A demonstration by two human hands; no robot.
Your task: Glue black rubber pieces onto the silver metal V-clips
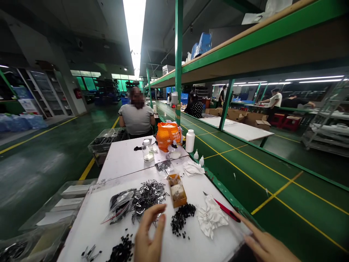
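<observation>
My left hand (pixel 151 234) is raised over the near part of the white table, thumb and fingers curved but apart, with nothing between them. Beyond its fingertips lies a heap of thin metal pieces with black parts (pixel 149 198). Small black pieces form one pile (pixel 181 218) to its right and another pile (pixel 121 251) to its left. My right hand (pixel 268 242) is at the table's right edge, fingers stretched out and slightly blurred. Its fingertips are close to the handle of a red-handled pointed tool (pixel 226 210); whether they touch is unclear. A crumpled white tissue (pixel 211 218) lies beside that tool.
An amber box (pixel 177 194) holds pale material mid-table. Behind it stand a clear jar (pixel 148 153), an orange bag (pixel 167 136) and a white bottle (pixel 190 141). Plastic bins (pixel 62 203) line the left side. A co-worker (pixel 136 116) sits ahead; a green shelf post (pixel 178 72) rises at right.
</observation>
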